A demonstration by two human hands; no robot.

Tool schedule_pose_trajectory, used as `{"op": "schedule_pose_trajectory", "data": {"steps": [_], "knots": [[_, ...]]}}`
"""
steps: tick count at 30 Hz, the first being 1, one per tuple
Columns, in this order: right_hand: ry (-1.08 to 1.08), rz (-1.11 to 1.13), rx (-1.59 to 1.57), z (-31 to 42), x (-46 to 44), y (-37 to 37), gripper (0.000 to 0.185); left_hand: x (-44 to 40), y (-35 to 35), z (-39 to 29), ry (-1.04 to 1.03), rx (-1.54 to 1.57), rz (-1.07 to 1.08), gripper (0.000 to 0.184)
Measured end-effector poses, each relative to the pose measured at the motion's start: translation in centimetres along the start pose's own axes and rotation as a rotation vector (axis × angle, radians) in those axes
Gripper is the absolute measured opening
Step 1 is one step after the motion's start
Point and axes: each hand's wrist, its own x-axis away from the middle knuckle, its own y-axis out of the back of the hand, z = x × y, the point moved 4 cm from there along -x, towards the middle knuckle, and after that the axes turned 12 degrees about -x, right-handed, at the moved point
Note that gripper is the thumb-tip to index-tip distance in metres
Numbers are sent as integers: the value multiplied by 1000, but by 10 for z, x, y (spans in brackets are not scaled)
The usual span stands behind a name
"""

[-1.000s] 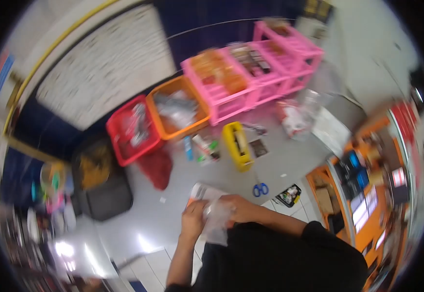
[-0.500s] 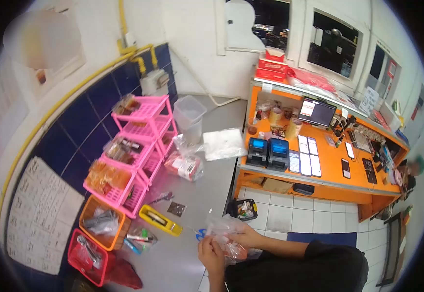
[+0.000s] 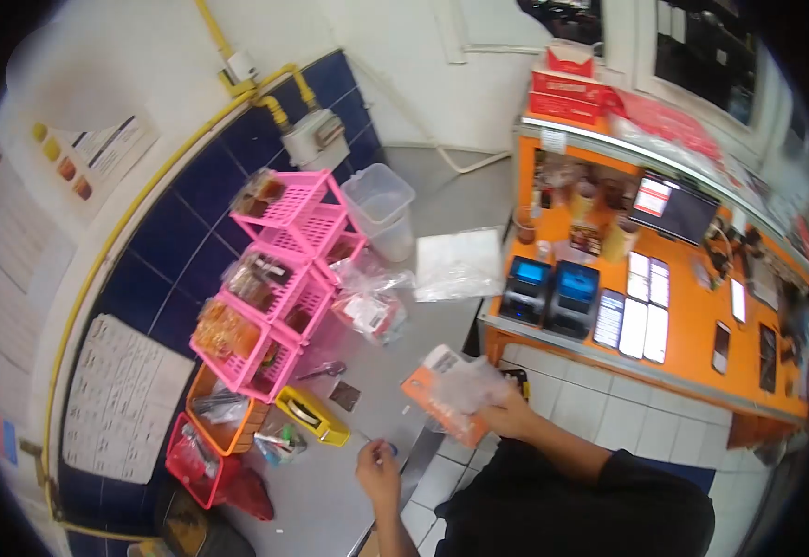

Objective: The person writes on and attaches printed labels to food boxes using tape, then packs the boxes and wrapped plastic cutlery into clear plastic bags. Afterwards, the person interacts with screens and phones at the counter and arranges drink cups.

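Observation:
My right hand (image 3: pixel 508 415) grips a clear plastic bag (image 3: pixel 465 385) with orange-and-white printing or contents showing through it. It is held up beyond the front edge of the steel counter (image 3: pixel 330 492). My left hand (image 3: pixel 378 471) is apart from the bag, low over the counter, its fingers curled together. Whatever lies within those fingers, if anything, is hidden. Blue scissors (image 3: pixel 391 448) show just behind the left fingertips, mostly covered; I cannot tell if they touch. Farther left lies a yellow tape dispenser (image 3: pixel 314 417), beside a small dark packet (image 3: pixel 344 396).
Pink tiered baskets (image 3: pixel 279 278) with packets stand against the tiled wall. Orange (image 3: pixel 228 408) and red (image 3: pixel 195 464) baskets are nearer. A filled plastic bag (image 3: pixel 372 311) and white sheets (image 3: pixel 460 265) lie behind. An orange desk (image 3: pixel 590 269) holds phones and two dark devices.
My hands have parted: the right has raised the bag up and away, turning its orange print into view, while the left stays low near the scissors. The camera view has shifted.

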Motion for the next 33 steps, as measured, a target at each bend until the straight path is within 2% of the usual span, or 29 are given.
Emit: {"op": "schedule_pose_trajectory", "data": {"steps": [3,4,6,8,9,11,12,13,14,15,16,18,20,22,24,26,28,31,33], "knots": [[38,-31,-60,-5,-5,42,23,-50,-50,-32,-53,-101,87,32],[-8,-28,-34,-5,4,58,22,-71,-77,-47,-77,-118,159,37],[-157,-31,27,1,21,86,19,-120,-117,-45,-137,-145,144,43],[-49,-18,-32,-17,41,108,24,-180,-155,-25,-144,-136,97,43],[-27,-79,-10,-5,47,127,24,-215,-175,-3,-37,-7,104,43],[-401,-111,-141,11,66,144,25,-267,-197,7,133,166,143,44],[-383,-143,-143,17,73,154,25,-283,-201,-2,189,212,175,44],[-341,-267,-319,22,81,165,28,-292,-201,-13,161,211,193,44],[-295,-385,-495,26,89,175,32,-297,-189,-27,138,-74,98,48],[-281,-406,-497,32,94,180,32,-302,-181,-38,112,-356,-7,53],[-256,-431,-563,40,97,185,31,-314,-183,-33,91,-351,3,53],[-223,-468,-620,41,106,197,32,-332,-179,-18,189,-650,-71,63],[-317,-405,-491,30,111,200,33,-339,-186,-16,153,-661,-75,63],[-301,-469,-472,61,102,204,32,-332,-183,-19,129,-673,-80,64],[-292,-520,-447,67,89,199,30,-319,-180,-37,14,-457,-127,63],[-180,-637,-640,55,74,202,26,-318,-184,-35,77,-550,-140,63],[-139,-634,-705,54,45,194,26,-325,-187,-23,162,-647,-156,63],[-130,-622,-783,34,-3,179,26,-338,-206,13,-68,-653,-238,60],[-201,-581,-778,18,-32,164,27,-332,-197,-14,-91,-634,-284,53]]}}
